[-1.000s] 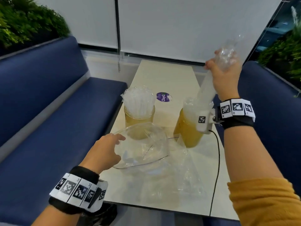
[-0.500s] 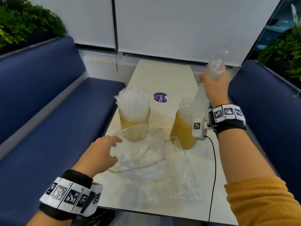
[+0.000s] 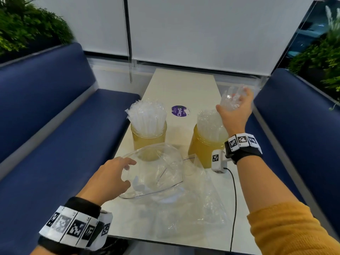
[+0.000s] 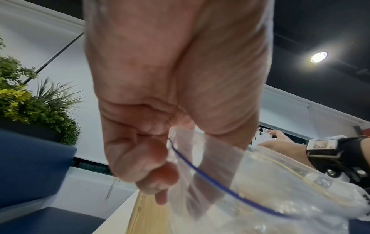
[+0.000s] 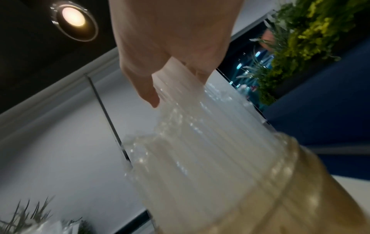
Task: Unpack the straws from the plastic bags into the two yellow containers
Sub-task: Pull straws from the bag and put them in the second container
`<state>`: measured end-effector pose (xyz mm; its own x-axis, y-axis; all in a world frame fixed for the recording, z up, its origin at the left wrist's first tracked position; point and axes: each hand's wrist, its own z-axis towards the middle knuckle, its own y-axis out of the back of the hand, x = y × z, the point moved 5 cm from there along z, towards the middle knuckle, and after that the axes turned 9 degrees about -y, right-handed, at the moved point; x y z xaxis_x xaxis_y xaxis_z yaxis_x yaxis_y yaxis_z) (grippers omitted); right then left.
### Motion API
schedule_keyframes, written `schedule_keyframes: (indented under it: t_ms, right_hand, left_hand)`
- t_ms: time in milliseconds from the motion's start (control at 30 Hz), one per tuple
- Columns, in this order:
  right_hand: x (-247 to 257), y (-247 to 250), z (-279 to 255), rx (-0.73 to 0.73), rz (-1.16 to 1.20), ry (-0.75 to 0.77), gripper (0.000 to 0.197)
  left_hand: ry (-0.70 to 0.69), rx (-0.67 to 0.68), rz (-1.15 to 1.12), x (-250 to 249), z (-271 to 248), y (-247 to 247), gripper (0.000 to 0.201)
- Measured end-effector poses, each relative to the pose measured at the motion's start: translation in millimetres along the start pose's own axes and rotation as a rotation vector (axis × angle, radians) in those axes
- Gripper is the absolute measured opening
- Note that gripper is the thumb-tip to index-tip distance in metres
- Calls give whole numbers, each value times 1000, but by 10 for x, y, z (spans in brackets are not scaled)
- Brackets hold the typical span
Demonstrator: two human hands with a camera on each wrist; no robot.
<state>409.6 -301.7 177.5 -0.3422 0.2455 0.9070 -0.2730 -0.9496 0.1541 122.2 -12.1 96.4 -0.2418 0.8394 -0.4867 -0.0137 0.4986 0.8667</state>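
Fingers (image 5: 148, 91) of the right hand (image 3: 236, 112) clasp a straw bundle (image 5: 200, 126) standing in the right yellow container (image 3: 204, 148); the left hand (image 3: 108, 179) pinches the open plastic bag (image 3: 156, 173) on the tabletop (image 3: 184, 85). We judge careless release could topple that container.

Dim cool indoor light, recessed ceiling spot (image 5: 73, 19) w/ flare, wrist views motion-blurred, wide-angle bending at edges, soft glare on worktop (image 3: 176, 85)
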Motion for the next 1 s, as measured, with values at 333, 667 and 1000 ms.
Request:
schedule_keyframes:
  t_ms: [333,667,1000]
  right_hand:
    - [362,-115,326,203,-640,409,48]
    - [-92,-298,-282,369,-835,328,29]
    - [380,-591,-81,402,-953,469,35]
  left_hand:
    - [-24,9,12,-46,5,-1,59]
    - [-26,18,13,-46,-11,-10,59]
    - [-28,9,-12,-45,-28,19,59]
